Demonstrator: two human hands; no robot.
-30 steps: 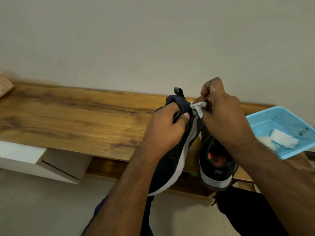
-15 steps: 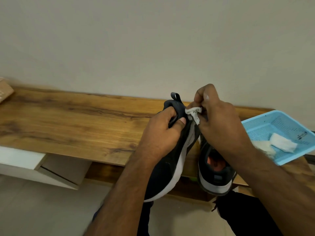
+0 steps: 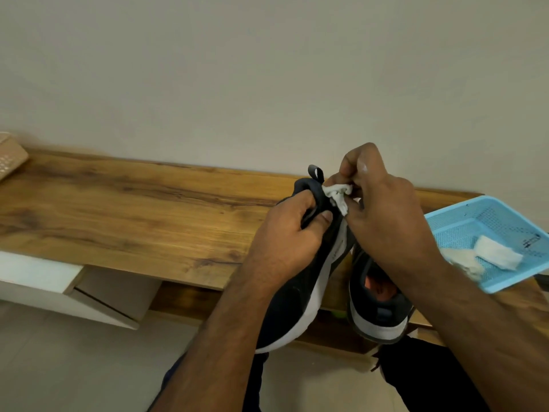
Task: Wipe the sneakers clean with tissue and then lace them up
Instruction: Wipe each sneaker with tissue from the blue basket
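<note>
My left hand [image 3: 292, 233] grips a dark sneaker [image 3: 300, 295] with a white sole, held on its side with the heel end up, in front of the wooden shelf. My right hand [image 3: 383, 215] pinches a crumpled white tissue [image 3: 338, 196] against the sneaker's heel, just below its pull tab. A second dark sneaker [image 3: 377, 304] stands on the shelf edge under my right wrist, its opening facing up. I see no laces.
A blue plastic basket [image 3: 463, 221] with used white tissues [image 3: 496, 255] sits on the wooden shelf [image 3: 133, 215] at the right. A beige item [image 3: 9, 160] lies at the far left. A wall rises close behind. White drawers hang below the shelf on the left.
The tissue in my right hand has shifted slightly along the sneaker's heel. The view has tilted up a little. My left hand keeps the same grip.
</note>
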